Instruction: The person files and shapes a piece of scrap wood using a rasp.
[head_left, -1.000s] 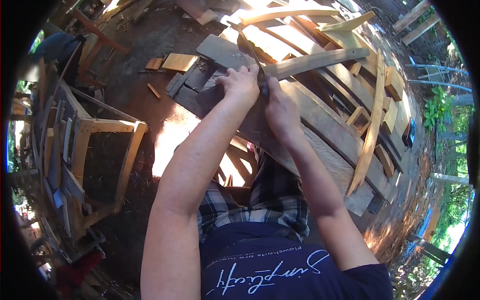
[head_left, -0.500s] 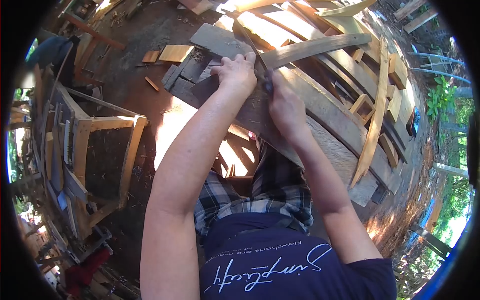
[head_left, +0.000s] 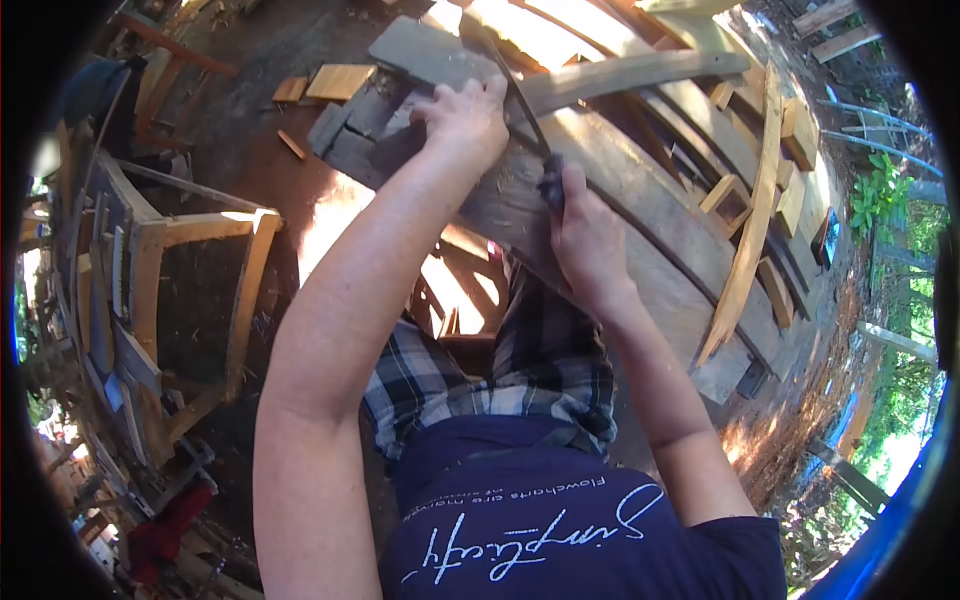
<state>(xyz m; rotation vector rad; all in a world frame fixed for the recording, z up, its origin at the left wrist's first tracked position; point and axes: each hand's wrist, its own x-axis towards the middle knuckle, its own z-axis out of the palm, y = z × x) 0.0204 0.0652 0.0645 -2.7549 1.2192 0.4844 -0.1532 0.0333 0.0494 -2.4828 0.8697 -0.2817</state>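
My right hand (head_left: 590,240) is wrapped around the black handle (head_left: 552,182) of a handsaw. Its narrow dark blade (head_left: 522,105) points up and to the left, its edge against the end of a curved piece of wood (head_left: 640,78). Just left of the blade, my left hand (head_left: 462,122) presses down with bent fingers, seemingly gripping that piece's near end, which the hand hides. Beneath both hands lies a worn wooden board (head_left: 515,200). A grey plank (head_left: 425,55) sticks out beyond my left hand.
Slats and small blocks (head_left: 798,135) are stacked on the right, with a long curved strip (head_left: 750,230) across them. At left stands a wooden frame (head_left: 262,260). Offcuts (head_left: 340,82) lie on the ground. My legs in plaid shorts (head_left: 540,365) are below the board.
My right hand has drawn the saw back toward my body and slightly right, showing more blade. My left hand stays by the blade. The whole view has shifted slightly.
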